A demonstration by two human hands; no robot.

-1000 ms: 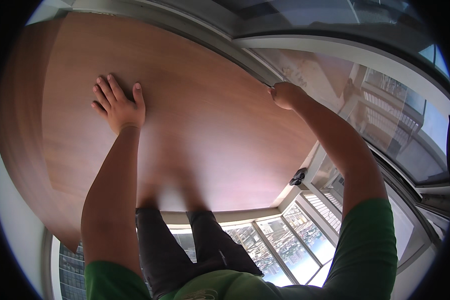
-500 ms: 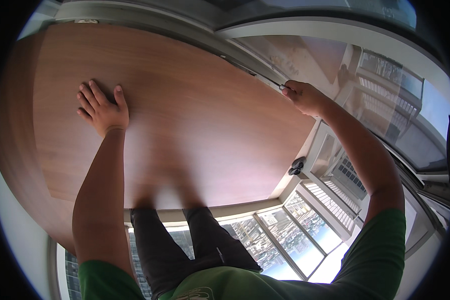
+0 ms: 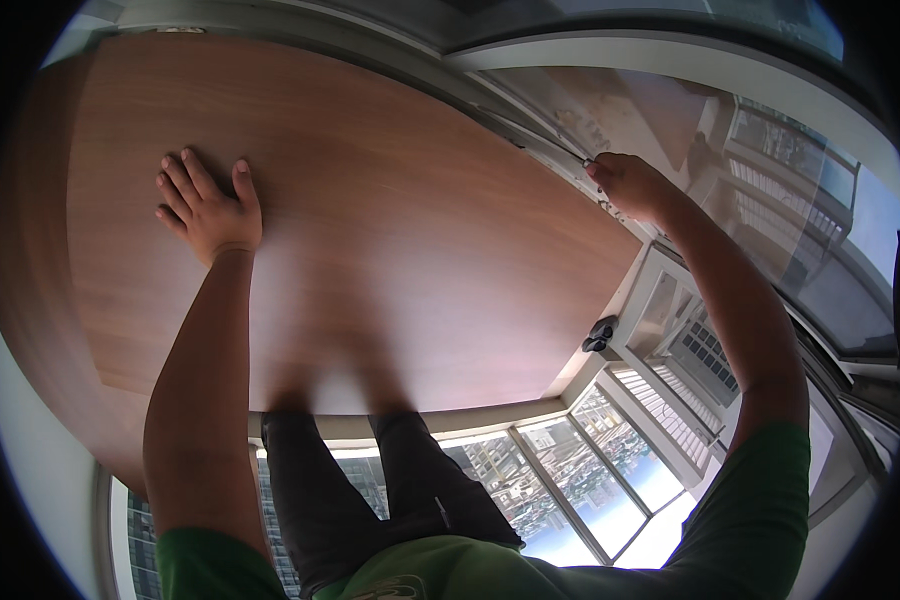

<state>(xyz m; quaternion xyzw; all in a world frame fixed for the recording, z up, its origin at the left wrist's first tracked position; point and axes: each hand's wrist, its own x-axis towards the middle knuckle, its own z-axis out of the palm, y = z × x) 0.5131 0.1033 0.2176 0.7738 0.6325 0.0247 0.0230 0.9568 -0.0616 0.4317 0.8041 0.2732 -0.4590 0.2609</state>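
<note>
My left hand (image 3: 208, 208) lies flat on a wide brown wooden surface (image 3: 420, 250), fingers spread, holding nothing. Farther right, my right hand (image 3: 632, 187) is closed at the window track beyond the board's edge. Between its thumb and fingers is the end of a thin metal rod (image 3: 562, 148), which runs back to the left along the light frame. My fingers cover much of that end, so its exact kind is unclear. The glass window pane (image 3: 660, 110) with its pale frame (image 3: 610, 48) stands just past this hand.
A small black object (image 3: 600, 333) sits at the board's right corner. Along the near edge, windows (image 3: 560, 470) show buildings far below. An air-conditioner-like grille (image 3: 708, 358) appears behind glass on the right. My dark-trousered legs (image 3: 330, 470) are against the board's near edge.
My right hand has moved a little to the right and away from me along the track, still closed on the rod. My left hand stays flat on the wood.
</note>
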